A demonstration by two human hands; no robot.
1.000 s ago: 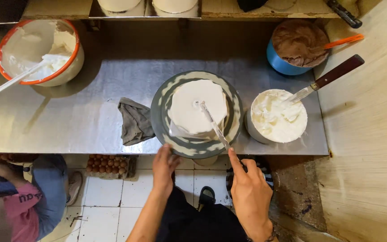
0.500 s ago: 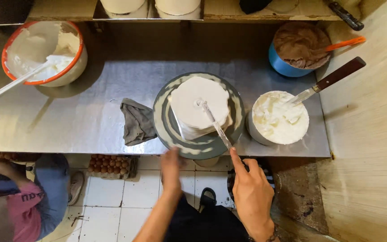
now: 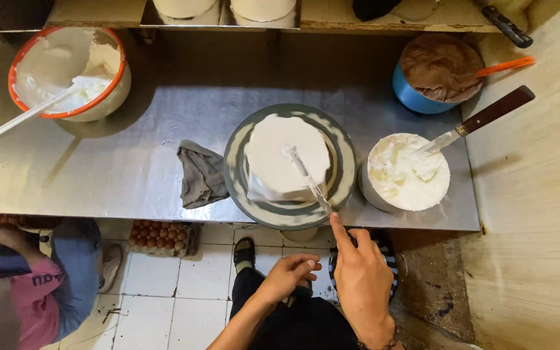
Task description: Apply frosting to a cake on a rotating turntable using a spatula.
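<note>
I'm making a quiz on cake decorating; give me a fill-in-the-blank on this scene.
1. The right hand holds a ____ over the white cake.
2. The cake sits on a round ____.
3. The grey cloth lies to the cake's ____.
4. The blue bowl holds ____ cream.

Missing: spatula; turntable; left; brown

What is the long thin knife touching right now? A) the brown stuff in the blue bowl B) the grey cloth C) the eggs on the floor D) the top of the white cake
D: the right hand holds the spatula knife, and its blade lies across the top of the white cake on the round stand.
</note>
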